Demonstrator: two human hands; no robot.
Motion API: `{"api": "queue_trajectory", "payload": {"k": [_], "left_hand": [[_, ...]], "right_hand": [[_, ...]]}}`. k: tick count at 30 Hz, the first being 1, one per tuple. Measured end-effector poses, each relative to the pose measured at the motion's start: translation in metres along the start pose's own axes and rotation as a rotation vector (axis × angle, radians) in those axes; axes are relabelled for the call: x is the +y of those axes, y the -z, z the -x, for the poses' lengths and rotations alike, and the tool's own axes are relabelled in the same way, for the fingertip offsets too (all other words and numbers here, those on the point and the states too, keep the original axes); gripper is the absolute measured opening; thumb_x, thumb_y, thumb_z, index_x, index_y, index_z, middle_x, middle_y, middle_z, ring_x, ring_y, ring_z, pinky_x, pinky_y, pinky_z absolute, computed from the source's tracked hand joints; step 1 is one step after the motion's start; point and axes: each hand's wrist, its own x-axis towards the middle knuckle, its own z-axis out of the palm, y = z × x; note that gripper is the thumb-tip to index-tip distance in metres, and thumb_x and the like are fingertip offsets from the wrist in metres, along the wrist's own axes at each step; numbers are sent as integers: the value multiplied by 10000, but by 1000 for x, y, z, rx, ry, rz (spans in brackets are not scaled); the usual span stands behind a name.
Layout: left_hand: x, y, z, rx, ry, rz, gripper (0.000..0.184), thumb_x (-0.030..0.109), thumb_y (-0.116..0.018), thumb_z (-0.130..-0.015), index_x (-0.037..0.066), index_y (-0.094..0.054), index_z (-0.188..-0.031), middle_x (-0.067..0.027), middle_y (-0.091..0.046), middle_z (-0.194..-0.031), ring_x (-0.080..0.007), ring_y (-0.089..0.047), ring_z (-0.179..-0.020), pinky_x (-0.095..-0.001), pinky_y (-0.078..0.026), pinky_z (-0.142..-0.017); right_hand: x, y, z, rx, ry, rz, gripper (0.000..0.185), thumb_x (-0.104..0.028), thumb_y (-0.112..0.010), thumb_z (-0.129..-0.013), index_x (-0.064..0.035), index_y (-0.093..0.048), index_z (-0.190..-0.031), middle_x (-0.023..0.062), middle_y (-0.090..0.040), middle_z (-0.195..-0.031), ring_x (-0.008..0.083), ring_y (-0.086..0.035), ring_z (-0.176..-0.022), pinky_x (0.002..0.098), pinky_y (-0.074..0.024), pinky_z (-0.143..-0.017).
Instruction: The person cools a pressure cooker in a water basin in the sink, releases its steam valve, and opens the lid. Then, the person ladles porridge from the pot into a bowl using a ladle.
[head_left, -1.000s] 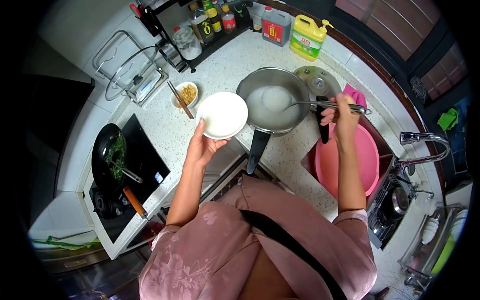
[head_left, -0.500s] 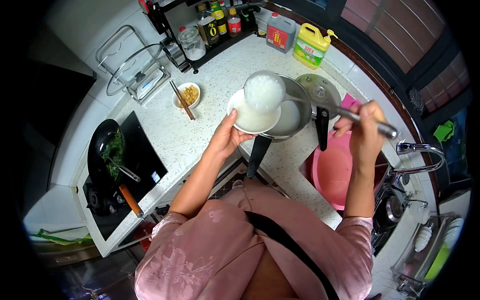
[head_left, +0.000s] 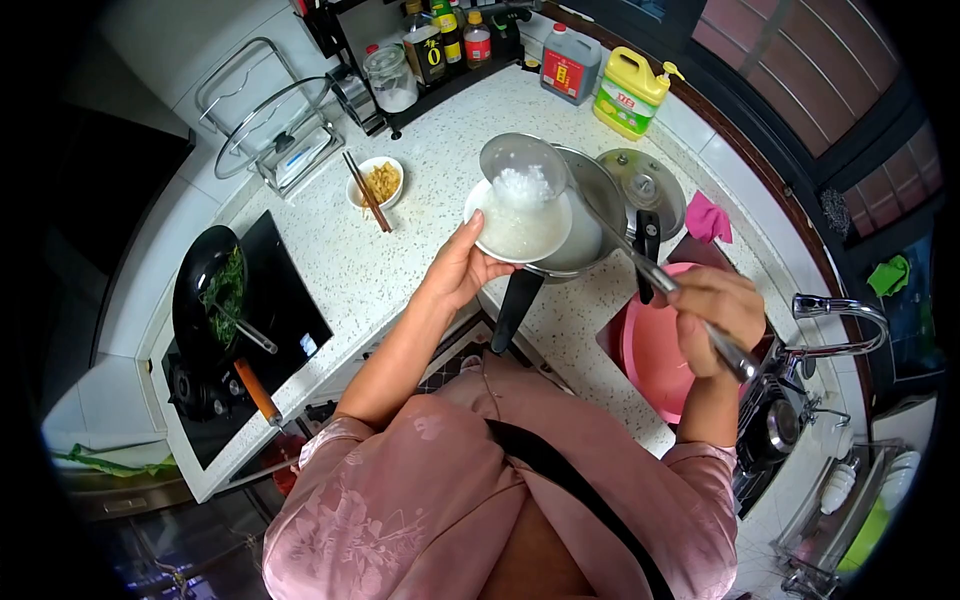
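Note:
My left hand grips a white bowl by its near left rim, thumb over the edge. Pale, watery rice porridge lies in the bowl. My right hand is wrapped around the metal handle of a ladle. The ladle's bowl is tipped above the white bowl, and white rice porridge slides from it. Just behind and to the right stands a pressure cooker pot with black handles and pale liquid inside. The bowl and ladle hide part of the pot.
The pot lid lies behind the pot. A pink basin sits in the sink near the faucet. A small bowl of yellow food with chopsticks stands left. A wok with greens is on the stove.
The ladle has tilted over, emptying its porridge into the bowl. My right hand has turned and come down towards me with the handle. My left hand keeps nearly the same place.

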Motion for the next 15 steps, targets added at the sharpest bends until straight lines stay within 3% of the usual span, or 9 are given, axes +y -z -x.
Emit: {"api": "queue_trajectory", "payload": {"k": [1,3,5,7,9,11,15], "left_hand": [[0,-1,0,6,-8,3,626,495,-498,-882,45,-353,-1293,-153,-583,-1124,-233,-630,-951,-337,-550,-760],[0,3,-1,-1,-11,3,650,500,-492,-881,42,-325,-1312,-172,-557,-1156,-257,-623,-959,-344,-553,-761],[0,3,-1,-11,-12,4,676,505,-487,-880,38,-297,-1331,-191,-532,-1187,-281,-616,-967,-351,-556,-762],[1,1,0,15,-27,9,675,503,-494,-878,37,-301,-1327,-189,-533,-1186,-279,-616,-967,-352,-557,-760],[2,4,0,-2,-23,11,677,502,-498,-875,37,-301,-1327,-188,-532,-1188,-278,-613,-972,-354,-557,-760],[1,6,1,-15,-18,14,679,501,-503,-873,38,-301,-1327,-186,-531,-1191,-277,-611,-978,-356,-557,-760],[1,6,8,-12,-31,57,648,494,-494,-881,29,-337,-1305,-178,-552,-1170,-265,-624,-955,-361,-554,-772]], "right_hand": [[-5,0,-1,-71,85,147,207,-170,-556,-856,23,-567,-784,144,-596,-638,228,-608,-518,297,-496,-475],[-9,-2,-1,-68,98,155,214,-189,-564,-855,10,-567,-777,128,-599,-644,233,-613,-515,298,-496,-467],[-9,-3,5,48,-23,92,114,-136,-620,-730,-27,-652,-736,129,-616,-688,233,-594,-536,298,-475,-481],[2,-4,8,25,-12,-13,157,-144,-607,-784,11,-618,-803,153,-620,-698,225,-606,-544,301,-490,-494],[10,-14,15,328,-243,-374,218,-173,-557,-862,45,-542,-861,178,-616,-690,226,-621,-566,323,-509,-504],[20,-13,12,480,-519,-474,289,-247,-451,-935,34,-474,-872,200,-608,-671,237,-609,-519,332,-519,-458],[52,-5,11,642,-716,-744,334,-306,-421,-951,17,-493,-904,211,-614,-671,229,-595,-481,348,-527,-430]]}}
